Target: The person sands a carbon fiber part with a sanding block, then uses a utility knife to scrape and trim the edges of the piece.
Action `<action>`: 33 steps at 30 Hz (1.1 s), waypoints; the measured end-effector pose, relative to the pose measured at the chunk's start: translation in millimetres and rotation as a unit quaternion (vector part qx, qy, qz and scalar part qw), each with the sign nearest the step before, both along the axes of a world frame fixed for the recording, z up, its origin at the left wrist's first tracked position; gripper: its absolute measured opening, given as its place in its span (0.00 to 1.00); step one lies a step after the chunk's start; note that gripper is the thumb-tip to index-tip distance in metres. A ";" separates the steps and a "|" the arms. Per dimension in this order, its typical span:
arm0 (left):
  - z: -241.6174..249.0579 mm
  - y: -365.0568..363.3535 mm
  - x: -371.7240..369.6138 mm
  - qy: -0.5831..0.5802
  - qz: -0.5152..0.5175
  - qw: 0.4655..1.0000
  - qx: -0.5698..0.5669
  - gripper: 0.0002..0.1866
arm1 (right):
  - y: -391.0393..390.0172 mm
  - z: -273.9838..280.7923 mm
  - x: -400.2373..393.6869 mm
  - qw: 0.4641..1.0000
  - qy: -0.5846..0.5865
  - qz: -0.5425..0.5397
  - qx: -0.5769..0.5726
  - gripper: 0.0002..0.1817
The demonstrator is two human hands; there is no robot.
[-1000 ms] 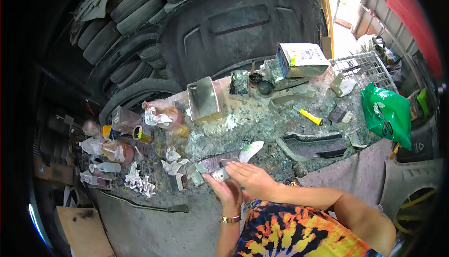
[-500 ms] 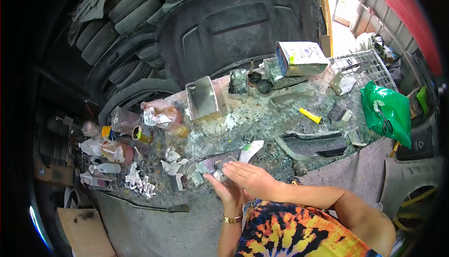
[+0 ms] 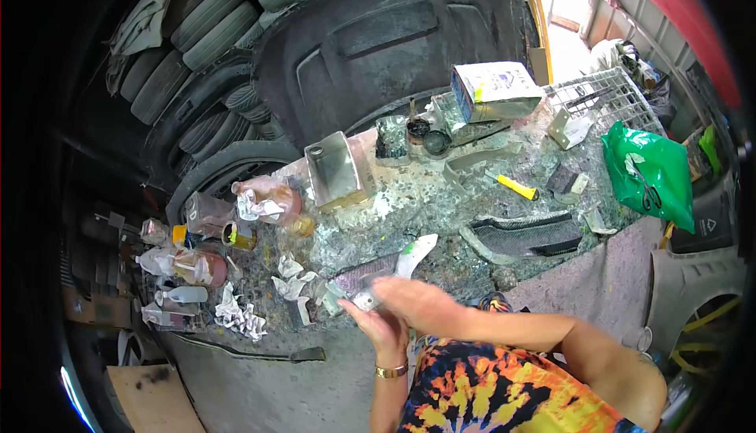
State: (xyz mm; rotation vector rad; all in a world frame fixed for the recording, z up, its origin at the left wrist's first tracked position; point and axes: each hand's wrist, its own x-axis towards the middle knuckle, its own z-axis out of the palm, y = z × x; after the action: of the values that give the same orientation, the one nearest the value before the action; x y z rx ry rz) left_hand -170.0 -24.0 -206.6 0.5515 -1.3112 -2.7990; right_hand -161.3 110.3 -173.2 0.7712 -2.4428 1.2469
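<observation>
My left hand [image 3: 379, 329], with a gold-coloured watch at the wrist, holds the near end of a long grey-purple part [image 3: 366, 272] from below, thumb along its edge. The part's far end is a white piece with a green mark [image 3: 417, 254]. Over the part's near end lies my right hand [image 3: 417, 303], its fingers smeared by motion. A blurred dark flat pad [image 3: 367, 279] shows at its fingertips. Just left of the hands are crumpled white paper [image 3: 293, 279] and a small grey block [image 3: 299, 311].
The stained workbench [image 3: 394, 209] carries a metal tray [image 3: 337, 169], a yellow-handled cutter [image 3: 516, 187], a black mesh part [image 3: 524, 238], a cardboard box [image 3: 498, 90] and plastic bottles [image 3: 189, 266]. A green bag [image 3: 646, 173] hangs at the right edge, scissors [image 3: 649, 195] on it. Tyres [image 3: 213, 24] are stacked behind.
My right hand has moved slightly and is now blurred over the part, with the dark pad less distinct. My left hand stays on the part. The whole view has shifted a little.
</observation>
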 end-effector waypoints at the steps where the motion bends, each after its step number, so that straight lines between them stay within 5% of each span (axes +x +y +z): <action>1: 40.4 14.9 -1.9 -0.014 -0.024 0.996 0.087 0.38 | 0.3 -3.5 -0.4 1.000 0.000 0.001 0.002 0.26; 5: 38.6 13.4 1.0 -0.106 0.032 0.994 -0.023 0.42 | -8.6 16.2 2.2 1.000 0.012 -0.019 -0.002 0.27; 11: 34.3 12.2 -0.8 -0.031 0.018 0.996 0.077 0.38 | -6.4 -6.1 5.7 0.998 -0.006 -0.049 0.026 0.25; 13: -15.8 -28.1 2.5 0.159 -0.207 0.918 0.298 0.40 | -5.4 -16.5 6.6 0.999 -0.002 -0.042 0.023 0.25; 15: -22.6 -27.2 -4.6 0.189 -0.236 0.874 0.381 0.42 | -4.2 -26.1 4.5 0.999 0.013 -0.020 0.021 0.26; 17: 36.8 4.4 -2.0 0.037 0.046 0.996 0.068 0.41 | 40.4 -46.5 -0.1 0.990 -0.135 -0.036 0.028 0.29; 21: 22.3 -22.2 2.2 0.057 0.034 0.993 0.098 0.43 | 90.0 -66.0 11.5 0.969 -0.222 -0.096 -0.043 0.33; 23: 15.6 -33.1 4.0 0.095 0.005 0.992 0.088 0.46 | 87.8 -67.9 7.7 0.887 -0.452 -0.094 -0.003 0.31; 25: 12.1 -35.4 9.5 0.107 -0.001 0.990 0.089 0.48 | 87.2 -108.1 10.6 0.927 -0.368 -0.077 0.010 0.30; 26: 2.7 -44.4 10.8 0.096 0.001 0.988 0.124 0.49 | 88.1 -156.0 7.2 0.975 -0.196 -0.082 0.060 0.26; 27: -4.5 -47.9 11.8 0.085 0.009 0.985 0.152 0.49 | 97.5 -133.0 1.1 0.976 -0.176 -0.117 0.054 0.21; 29: 4.8 -33.9 18.2 0.071 0.024 0.985 0.153 0.48 | 137.6 -107.6 -26.7 0.960 -0.198 -0.185 0.074 0.18; 30: 9.1 -31.6 21.2 0.072 0.059 0.986 0.140 0.48 | 162.4 -135.3 -43.2 0.958 -0.069 -0.265 0.081 0.17; 32: 2.2 -28.2 25.9 0.108 0.028 0.984 0.138 0.47 | 216.8 -125.2 -68.3 0.916 -0.059 -0.338 0.211 0.17; 33: 2.3 -36.7 31.5 0.139 -0.005 0.982 0.126 0.46 | 236.9 -125.8 -86.8 0.868 -0.176 -0.354 0.301 0.17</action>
State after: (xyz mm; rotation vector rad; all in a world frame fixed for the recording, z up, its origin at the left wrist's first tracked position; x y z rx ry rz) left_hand -138.5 -60.7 -204.4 0.1448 -0.9204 -2.9319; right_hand -248.0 347.2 -299.1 -0.3049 -3.0053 0.3524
